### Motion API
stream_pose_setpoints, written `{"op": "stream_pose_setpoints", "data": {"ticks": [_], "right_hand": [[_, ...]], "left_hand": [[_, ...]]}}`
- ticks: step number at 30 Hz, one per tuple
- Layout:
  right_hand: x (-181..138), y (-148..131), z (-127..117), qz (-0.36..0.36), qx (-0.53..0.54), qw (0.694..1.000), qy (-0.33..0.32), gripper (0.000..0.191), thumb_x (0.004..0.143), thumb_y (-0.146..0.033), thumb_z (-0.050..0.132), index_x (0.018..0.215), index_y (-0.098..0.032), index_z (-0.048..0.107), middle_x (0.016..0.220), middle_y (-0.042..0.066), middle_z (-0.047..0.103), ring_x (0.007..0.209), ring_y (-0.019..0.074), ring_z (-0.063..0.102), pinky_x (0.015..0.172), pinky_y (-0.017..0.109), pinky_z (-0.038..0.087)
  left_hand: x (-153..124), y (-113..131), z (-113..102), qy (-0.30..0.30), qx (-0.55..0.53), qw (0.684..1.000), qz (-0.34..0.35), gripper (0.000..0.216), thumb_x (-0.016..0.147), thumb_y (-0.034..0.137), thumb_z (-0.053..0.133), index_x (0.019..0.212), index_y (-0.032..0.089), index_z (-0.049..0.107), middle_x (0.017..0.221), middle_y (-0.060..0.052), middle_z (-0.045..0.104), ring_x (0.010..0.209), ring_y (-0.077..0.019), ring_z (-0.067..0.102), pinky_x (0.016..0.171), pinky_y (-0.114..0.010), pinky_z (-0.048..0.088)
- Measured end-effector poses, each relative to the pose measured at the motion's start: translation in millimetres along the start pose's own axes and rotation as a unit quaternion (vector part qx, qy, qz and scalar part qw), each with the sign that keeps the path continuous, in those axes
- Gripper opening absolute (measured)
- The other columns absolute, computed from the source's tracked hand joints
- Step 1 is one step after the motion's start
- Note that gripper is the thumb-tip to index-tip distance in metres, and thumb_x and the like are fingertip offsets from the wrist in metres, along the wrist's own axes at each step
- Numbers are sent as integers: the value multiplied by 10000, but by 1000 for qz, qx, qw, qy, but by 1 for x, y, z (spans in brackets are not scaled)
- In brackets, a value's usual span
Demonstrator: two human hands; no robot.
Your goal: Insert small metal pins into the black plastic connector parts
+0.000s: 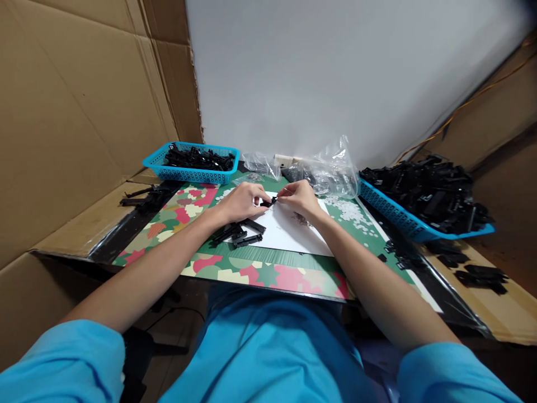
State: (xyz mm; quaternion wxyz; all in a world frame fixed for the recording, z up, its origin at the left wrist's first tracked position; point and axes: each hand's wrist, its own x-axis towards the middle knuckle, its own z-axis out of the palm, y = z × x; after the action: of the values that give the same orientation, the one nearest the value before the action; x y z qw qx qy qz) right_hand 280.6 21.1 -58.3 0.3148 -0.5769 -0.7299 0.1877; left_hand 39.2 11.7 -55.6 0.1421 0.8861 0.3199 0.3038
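My left hand and my right hand meet over a white sheet on the table, fingers pinched together. Between them they hold a small black plastic part. A few more black strip-shaped parts lie on the sheet's left edge, just below my left wrist. Small white pieces are scattered to the right of my right hand.
A blue basket of black parts stands at the back left; a larger blue basket heaped with black parts is at the right. Clear plastic bags lie behind my hands. Loose black parts lie left, others right. Cardboard walls flank the table.
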Motion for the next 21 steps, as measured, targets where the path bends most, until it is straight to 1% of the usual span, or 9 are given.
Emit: {"op": "stream_pose_setpoints", "data": {"ticks": [2, 4, 9, 15, 21], "right_hand": [[-2, -4, 0, -1, -20, 999, 26, 220, 737, -242, 751, 929, -196, 850, 903, 74, 824, 823, 235, 711, 642, 295, 414], [-4, -8, 1, -5, -37, 999, 36, 257, 734, -219, 738, 964, -204, 850, 906, 61, 824, 795, 221, 699, 632, 297, 388], [-5, -11, 2, -18, -66, 997, 43, 293, 722, -162, 702, 975, -203, 844, 899, 63, 815, 769, 212, 676, 634, 300, 362], [-6, -12, 3, -35, -87, 995, 43, 351, 691, -109, 671, 980, -210, 841, 896, 63, 809, 782, 226, 673, 635, 304, 354], [-5, -12, 3, -49, -113, 992, 40, 359, 690, -79, 683, 981, -224, 836, 877, 57, 790, 767, 223, 645, 645, 307, 339]], "left_hand": [[0, 0, 2, 10, -14, 1000, 0, 228, 847, 244, 762, 1046, 273, 870, 998, -56, 783, 804, -196, 690, 754, -350, 509], [0, -1, 3, 18, -24, 1000, -4, 219, 842, 240, 767, 1032, 269, 873, 968, -52, 781, 788, -192, 688, 740, -345, 505], [1, -2, 4, 12, -25, 1000, -10, 203, 844, 254, 779, 1021, 276, 878, 961, -53, 785, 811, -204, 699, 746, -347, 512], [0, -2, 6, 2, -5, 1000, 5, 202, 853, 258, 774, 1024, 276, 881, 946, -48, 772, 805, -204, 701, 738, -343, 503], [0, -2, 9, -2, -25, 999, 22, 212, 850, 213, 779, 1029, 264, 880, 987, -58, 775, 835, -206, 704, 773, -353, 524]]}}
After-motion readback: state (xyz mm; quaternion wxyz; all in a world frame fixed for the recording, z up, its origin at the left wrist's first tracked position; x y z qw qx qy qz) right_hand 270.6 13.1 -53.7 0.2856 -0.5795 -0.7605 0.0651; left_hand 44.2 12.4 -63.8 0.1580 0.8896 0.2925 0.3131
